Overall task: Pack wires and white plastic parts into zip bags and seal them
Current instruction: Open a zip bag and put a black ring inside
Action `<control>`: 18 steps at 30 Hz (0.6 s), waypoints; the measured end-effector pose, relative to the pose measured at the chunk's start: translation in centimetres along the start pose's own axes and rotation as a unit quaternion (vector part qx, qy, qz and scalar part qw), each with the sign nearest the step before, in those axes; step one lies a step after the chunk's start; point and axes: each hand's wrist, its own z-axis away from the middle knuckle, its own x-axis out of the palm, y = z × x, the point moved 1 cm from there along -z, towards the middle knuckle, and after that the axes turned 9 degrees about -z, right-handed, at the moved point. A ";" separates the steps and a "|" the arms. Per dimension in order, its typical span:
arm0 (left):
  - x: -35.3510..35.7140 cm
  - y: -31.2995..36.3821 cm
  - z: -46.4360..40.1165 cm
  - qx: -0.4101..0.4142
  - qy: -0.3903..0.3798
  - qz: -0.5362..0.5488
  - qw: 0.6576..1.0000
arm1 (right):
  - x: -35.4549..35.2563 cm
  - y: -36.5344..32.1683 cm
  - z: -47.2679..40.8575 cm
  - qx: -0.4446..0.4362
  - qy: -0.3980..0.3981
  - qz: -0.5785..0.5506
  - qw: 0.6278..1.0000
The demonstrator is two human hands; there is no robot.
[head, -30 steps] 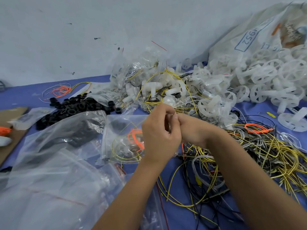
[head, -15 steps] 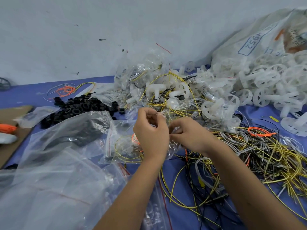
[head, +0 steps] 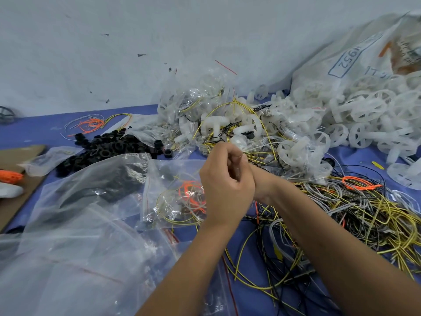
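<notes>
Head view, looking down over a blue cloth-covered surface (head: 255, 265) set against a pale grey wall (head: 114, 42). Hands close together at centre: left hand (head: 224, 185) in front, fingers curled, pinching the top edge of a small clear zip bag (head: 175, 192) with coiled yellow, orange and white wires inside. Right hand (head: 257, 179) mostly hidden behind the left, only wrist and heel visible; grip impossible to tell. Zip bag hanging down and left from the hands, lower part lying on the surface.

Right of the hands, a loose tangle of yellow, black and grey wires (head: 355, 213) with an orange loop on top, spreading down under the right forearm. Behind the hands, a heap of filled clear bags (head: 205, 103) mixed with white plastic T-shaped parts (head: 215, 124) and yellow wire. Far right, a mound of white plastic wheel-shaped parts (head: 369, 115) spilling from a large translucent printed sack (head: 355, 53).

Left of centre, a pile of small black rubber rings (head: 107, 149), and beyond it a few loose orange and yellow wires (head: 93, 123). Front left, large empty clear plastic bags (head: 75, 236) overlapping. At the left edge, a brown cardboard sheet (head: 13, 195).
</notes>
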 end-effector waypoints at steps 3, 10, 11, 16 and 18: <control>0.2 -0.5 0.0 -0.031 -0.018 -0.019 0.999 | -1.3 1.4 -0.8 0.005 0.020 0.180 0.983; 0.4 -0.7 0.1 -0.057 -0.056 -0.065 0.995 | -2.4 3.5 -0.7 0.003 0.055 0.216 0.975; 0.4 -0.6 0.1 -0.052 -0.058 -0.061 0.995 | -2.5 3.3 -0.6 0.001 0.042 0.215 0.976; 0.1 -0.8 0.0 -0.061 -0.054 -0.059 0.995 | -1.8 2.9 -1.0 -0.030 0.012 0.177 0.984; 0.2 -0.7 0.0 -0.062 -0.048 -0.051 0.996 | -1.7 3.4 -1.1 -0.036 0.020 0.183 0.982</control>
